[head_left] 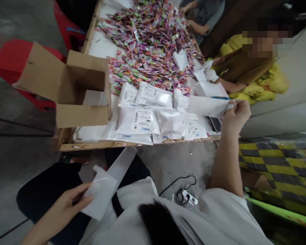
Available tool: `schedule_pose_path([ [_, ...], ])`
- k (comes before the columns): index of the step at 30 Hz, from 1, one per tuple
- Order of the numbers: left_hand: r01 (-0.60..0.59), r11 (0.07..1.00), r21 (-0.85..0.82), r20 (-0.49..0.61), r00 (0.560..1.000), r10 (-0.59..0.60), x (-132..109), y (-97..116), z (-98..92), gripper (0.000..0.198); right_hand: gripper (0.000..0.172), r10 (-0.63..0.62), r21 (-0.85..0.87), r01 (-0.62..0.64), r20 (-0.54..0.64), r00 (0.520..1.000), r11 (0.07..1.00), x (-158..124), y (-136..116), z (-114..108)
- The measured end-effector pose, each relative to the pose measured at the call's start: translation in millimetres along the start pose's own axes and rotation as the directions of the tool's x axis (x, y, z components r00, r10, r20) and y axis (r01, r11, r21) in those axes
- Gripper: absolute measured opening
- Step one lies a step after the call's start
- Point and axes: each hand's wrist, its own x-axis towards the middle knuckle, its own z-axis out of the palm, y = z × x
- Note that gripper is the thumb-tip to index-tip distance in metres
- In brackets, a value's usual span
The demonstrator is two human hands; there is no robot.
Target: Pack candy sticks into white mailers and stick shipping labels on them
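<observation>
Lying beneath right hand (236,115) pinching white bag (206,106): wooden table (91,145), concrete floor (12,160) | left hand (66,207) grasping pouch (102,194) | sachet heap (153,44) beyond right grip

A loose white short-sleeved top (219,217) and dark trousers (40,194), with left hand (63,209) and right hand (236,114) bare.

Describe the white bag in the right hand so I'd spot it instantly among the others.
Find the wooden table heaped with colourful sachets and go to its near right corner. There the right hand pinches a flat white bag by its end. Unlike the barcode-labelled pouches lying beside it, its visible face is plain.
</observation>
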Motion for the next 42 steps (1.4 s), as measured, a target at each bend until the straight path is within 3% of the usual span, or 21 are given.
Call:
schedule_pose_path([
  [3, 0.045, 0.998, -0.035, -0.033, 0.998, -0.046, 0.9, -17.3, -1.1, 0.031, 0.016, -0.06, -0.061, 0.049, -0.208, 0.976, 0.997, -3.7, 4.2, -4.2],
  [5, 0.056, 0.996, -0.075, -0.03, 0.998, -0.058, 3.3, -20.6, 5.3, 0.032, 0.019, -0.078, -0.084, 0.063, -0.2, 0.977, 0.995, -28.7, 3.0, 1.9],
  [8, 0.073, 0.993, -0.094, -0.02, 0.997, -0.075, 6.7, -14.7, 18.5, 0.034, 0.025, -0.122, -0.038, 0.127, 0.11, 0.986, 0.991, -85.3, 5.9, 25.4],
  [11, 0.073, 0.994, -0.083, -0.017, 0.997, -0.074, 7.9, -4.1, 27.9, 0.033, 0.022, -0.234, 0.12, 0.201, 0.449, 0.862, 0.972, -134.5, 13.8, 48.2],
  [13, 0.073, 0.994, -0.081, -0.003, 0.997, -0.074, 7.6, 0.0, 30.5, 0.032, 0.02, -0.285, 0.214, 0.198, 0.546, 0.788, 0.957, -148.6, 19.4, 51.4],
  [15, 0.09, 0.993, -0.078, -0.017, 0.996, -0.091, 6.8, 0.4, 31.1, 0.032, 0.022, -0.305, 0.291, 0.158, 0.576, 0.758, 0.943, -145.4, 23.9, 44.2],
  [19, 0.102, 0.988, -0.117, -0.193, 0.974, -0.123, 3.5, -3.0, 27.2, 0.033, 0.052, -0.26, 0.414, 0.013, 0.546, 0.796, 0.91, -113.9, 25.7, 30.2],
  [23, 0.13, 0.983, -0.127, -0.34, 0.926, -0.167, -4.5, -0.1, 16.0, 0.035, 0.065, -0.116, 0.31, -0.044, 0.478, 0.87, 0.95, -111.1, 13.7, 57.9],
  [25, 0.156, 0.98, -0.122, -0.394, 0.899, -0.192, -10.2, 3.8, 10.5, 0.038, 0.063, -0.123, 0.244, -0.016, 0.544, 0.83, 0.97, -124.6, 7.3, 78.6],
  [28, 0.164, 0.979, -0.125, -0.472, 0.858, -0.204, -17.0, 7.5, 7.8, 0.036, 0.06, -0.201, 0.228, 0.052, 0.703, 0.682, 0.972, -138.6, 6.4, 97.3],
  [29, 0.157, 0.98, -0.125, -0.486, 0.851, -0.198, -18.0, 7.5, 8.3, 0.034, 0.06, -0.218, 0.231, 0.067, 0.724, 0.654, 0.971, -138.7, 8.4, 99.6],
  [30, 0.154, 0.981, -0.121, -0.482, 0.854, -0.194, -18.1, 6.7, 9.1, 0.035, 0.06, -0.226, 0.234, 0.076, 0.724, 0.652, 0.969, -136.8, 10.6, 100.7],
  [34, 0.166, 0.977, -0.136, -0.405, 0.89, -0.208, -13.6, 2.4, 12.0, 0.04, 0.065, -0.18, 0.228, 0.039, 0.639, 0.748, 0.973, -126.8, 13.3, 106.0],
  [35, 0.164, 0.974, -0.154, -0.401, 0.891, -0.213, -12.7, 2.6, 12.1, 0.041, 0.066, -0.17, 0.229, 0.02, 0.659, 0.733, 0.973, -126.1, 12.3, 108.7],
  [38, 0.137, 0.97, -0.199, -0.418, 0.884, -0.21, -14.0, 7.1, 10.1, 0.043, 0.068, -0.179, 0.244, -0.03, 0.785, 0.593, 0.969, -126.5, 11.4, 116.7],
  [39, 0.133, 0.971, -0.2, -0.407, 0.89, -0.206, -15.9, 8.8, 8.4, 0.046, 0.068, -0.18, 0.247, -0.042, 0.804, 0.566, 0.968, -126.8, 12.6, 118.2],
  [40, 0.128, 0.971, -0.2, -0.39, 0.899, -0.199, -18.2, 10.0, 6.2, 0.048, 0.068, -0.17, 0.242, -0.051, 0.804, 0.569, 0.969, -127.4, 14.5, 119.0],
  [42, 0.1, 0.969, -0.225, -0.371, 0.911, -0.18, -23.1, 9.2, 0.1, 0.051, 0.07, -0.126, 0.217, -0.067, 0.764, 0.633, 0.974, -129.7, 19.1, 119.3],
])
